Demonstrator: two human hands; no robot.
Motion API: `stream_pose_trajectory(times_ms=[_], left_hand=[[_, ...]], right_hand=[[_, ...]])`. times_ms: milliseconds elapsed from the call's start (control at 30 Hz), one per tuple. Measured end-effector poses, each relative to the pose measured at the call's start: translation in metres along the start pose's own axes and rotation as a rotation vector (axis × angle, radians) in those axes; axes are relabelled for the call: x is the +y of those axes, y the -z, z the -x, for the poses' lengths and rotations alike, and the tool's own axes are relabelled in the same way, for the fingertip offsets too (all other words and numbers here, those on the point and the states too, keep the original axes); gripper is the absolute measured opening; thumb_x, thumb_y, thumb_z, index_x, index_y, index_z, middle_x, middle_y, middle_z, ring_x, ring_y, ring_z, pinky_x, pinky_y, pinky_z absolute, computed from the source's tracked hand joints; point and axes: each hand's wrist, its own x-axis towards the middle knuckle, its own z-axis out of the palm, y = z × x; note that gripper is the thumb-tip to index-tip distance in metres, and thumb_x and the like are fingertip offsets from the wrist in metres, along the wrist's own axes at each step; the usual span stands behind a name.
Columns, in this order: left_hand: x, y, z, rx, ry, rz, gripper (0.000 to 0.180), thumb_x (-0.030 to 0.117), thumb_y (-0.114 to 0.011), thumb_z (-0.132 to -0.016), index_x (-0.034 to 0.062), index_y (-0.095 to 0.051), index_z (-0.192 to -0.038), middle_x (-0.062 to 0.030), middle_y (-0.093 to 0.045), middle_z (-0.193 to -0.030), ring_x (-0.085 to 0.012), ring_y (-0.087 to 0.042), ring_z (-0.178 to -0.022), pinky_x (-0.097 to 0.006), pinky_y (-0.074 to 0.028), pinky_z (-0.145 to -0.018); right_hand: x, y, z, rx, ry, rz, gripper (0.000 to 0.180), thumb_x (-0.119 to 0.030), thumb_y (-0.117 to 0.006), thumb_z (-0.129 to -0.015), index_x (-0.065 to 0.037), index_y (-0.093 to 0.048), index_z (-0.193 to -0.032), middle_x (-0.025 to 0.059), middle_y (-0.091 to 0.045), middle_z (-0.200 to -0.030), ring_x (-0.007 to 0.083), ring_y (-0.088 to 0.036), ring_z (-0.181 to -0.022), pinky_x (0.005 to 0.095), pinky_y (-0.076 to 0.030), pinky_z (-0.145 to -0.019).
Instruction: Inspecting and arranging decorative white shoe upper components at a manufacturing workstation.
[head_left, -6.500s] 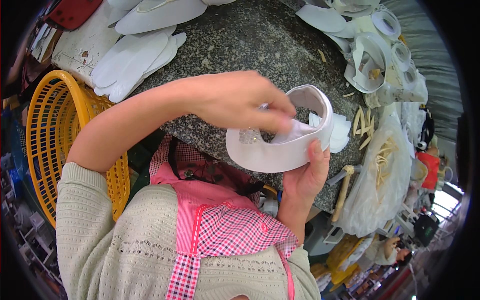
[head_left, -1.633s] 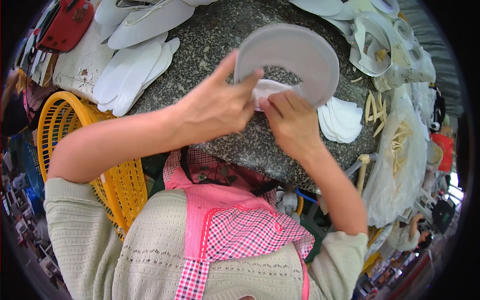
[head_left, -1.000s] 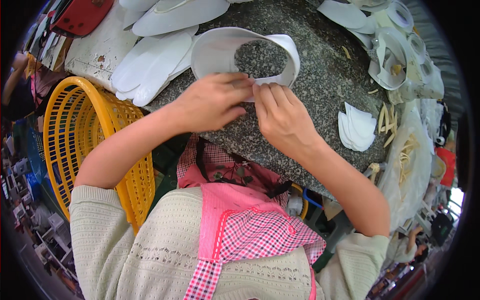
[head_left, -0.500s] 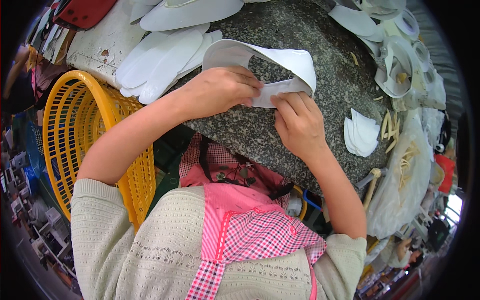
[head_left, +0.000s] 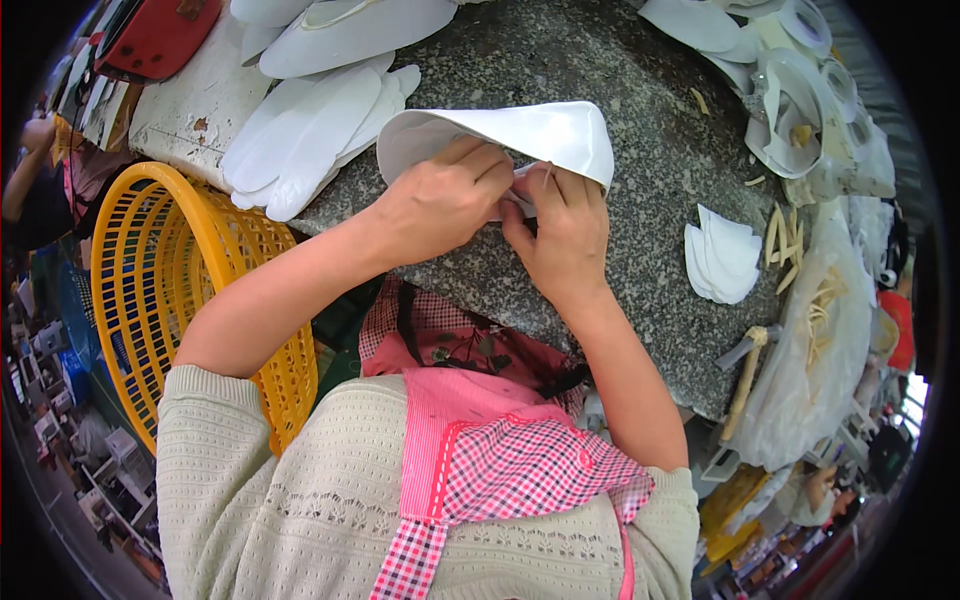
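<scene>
A white shoe upper (head_left: 555,128), bent round into a loop, stands over the speckled stone slab (head_left: 640,290) in front of me. My left hand (head_left: 435,205) reaches inside the loop from the left, its fingers curled and closed on the near edge of the upper. My right hand (head_left: 565,235) comes in close beside it, thumb and fingers pinching the same near edge. The two sets of fingertips nearly meet, and the raised far wall of the upper partly hides them.
White insole-shaped pieces (head_left: 320,125) fan out at the left, beside a yellow plastic basket (head_left: 185,185). Small white cut pieces (head_left: 722,258) lie right, near tan strips (head_left: 785,240), a hammer (head_left: 748,385) and a clear plastic bag (head_left: 790,400). More white uppers (head_left: 790,120) sit far right.
My right hand has shifted left toward my left hand, and both have moved further into the loop. The upper's far wall now leans lower, narrowing its opening.
</scene>
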Motion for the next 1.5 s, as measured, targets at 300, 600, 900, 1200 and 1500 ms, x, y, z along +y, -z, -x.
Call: stream_pose_trajectory(times_ms=[300, 600, 900, 1200, 1500], left_hand=[[-0.001, 0.005, 0.004, -0.012, 0.086, 0.181, 0.029, 0.008, -0.065, -0.068, -0.0013, -0.057, -0.095, -0.0112, -0.059, -0.093, -0.0292, -0.057, -0.089, -0.037, -0.048, -0.078], [-0.001, -0.003, -0.002, 0.051, 0.085, -0.105, 0.016, 0.005, -0.059, -0.068, 0.0027, -0.054, -0.083, -0.0103, -0.058, -0.083, -0.0268, -0.058, -0.082, -0.035, -0.05, -0.068], [-0.013, 0.004, 0.009, 0.13, -0.269, -0.042, 0.016, 0.005, -0.061, -0.064, 0.002, -0.057, -0.08, -0.0093, -0.062, -0.091, -0.0236, -0.06, -0.082, -0.034, -0.051, -0.072], [-0.021, 0.015, 0.02, -0.106, -0.223, 0.053, 0.02, 0.008, -0.063, -0.067, 0.0061, -0.058, -0.087, -0.0039, -0.061, -0.103, -0.0208, -0.057, -0.096, -0.032, -0.049, -0.082], [-0.026, 0.05, 0.048, -0.256, 0.002, 0.242, 0.027, -0.002, -0.062, -0.068, 0.0048, -0.061, -0.094, -0.0059, -0.064, -0.099, -0.0219, -0.056, -0.104, -0.031, -0.047, -0.083]], right_hand=[[0.005, -0.005, 0.001, 0.106, 0.138, -0.02, 0.013, -0.006, -0.064, -0.068, -0.004, -0.057, -0.077, 0.0086, -0.054, -0.082, 0.0287, -0.054, -0.077, 0.0393, -0.044, -0.065], [0.002, -0.004, -0.001, 0.049, 0.086, 0.109, 0.015, -0.007, -0.065, -0.069, -0.005, -0.055, -0.08, 0.0103, -0.052, -0.082, 0.0307, -0.052, -0.078, 0.0402, -0.043, -0.068], [0.007, -0.001, 0.003, 0.086, 0.079, -0.01, 0.017, -0.006, -0.066, -0.066, -0.008, -0.061, -0.082, 0.0069, -0.055, -0.082, 0.0279, -0.055, -0.077, 0.0384, -0.044, -0.067], [0.021, 0.019, 0.005, -0.054, 0.283, -0.054, 0.021, -0.007, -0.067, -0.063, -0.009, -0.066, -0.084, 0.0011, -0.057, -0.081, 0.0196, -0.057, -0.072, 0.031, -0.047, -0.057], [0.024, 0.034, -0.013, -0.206, 0.421, 0.019, 0.027, -0.004, -0.062, -0.062, -0.011, -0.066, -0.087, 0.0032, -0.055, -0.08, 0.0214, -0.056, -0.08, 0.0318, -0.049, -0.063]])
